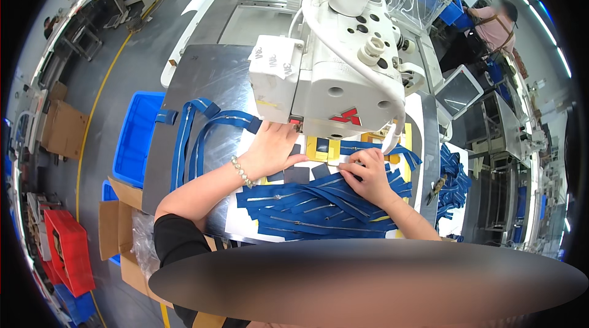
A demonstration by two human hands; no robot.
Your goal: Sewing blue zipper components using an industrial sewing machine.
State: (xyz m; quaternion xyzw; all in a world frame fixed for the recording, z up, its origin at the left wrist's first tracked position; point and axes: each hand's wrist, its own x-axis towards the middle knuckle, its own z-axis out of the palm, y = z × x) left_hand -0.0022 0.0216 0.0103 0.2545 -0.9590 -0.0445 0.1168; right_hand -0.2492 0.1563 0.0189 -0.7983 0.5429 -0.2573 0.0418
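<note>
My left hand (275,147) reaches in under the sewing machine head (343,110), thumb spread from the fingers, beside a yellow clamp plate (319,149). Some of its fingertips are hidden by the head. To the right of the clamp, my right hand (368,176) has its fingers curled together; what lies between the tips is too small to make out. A blue zipper (359,146) runs from the clamp past that hand. Dark fabric patches (297,174) lie just before the clamp. Nearer to me, a pile of blue zippers (307,208) spreads over the white work surface.
At left, joined blue zipper strips (184,138) loop over the metal table (211,85). A blue bin (138,138) and an open cardboard box (126,236) stand beside it. At right lie more zippers (452,181) and thread snips (437,187). A person (494,27) is farther back.
</note>
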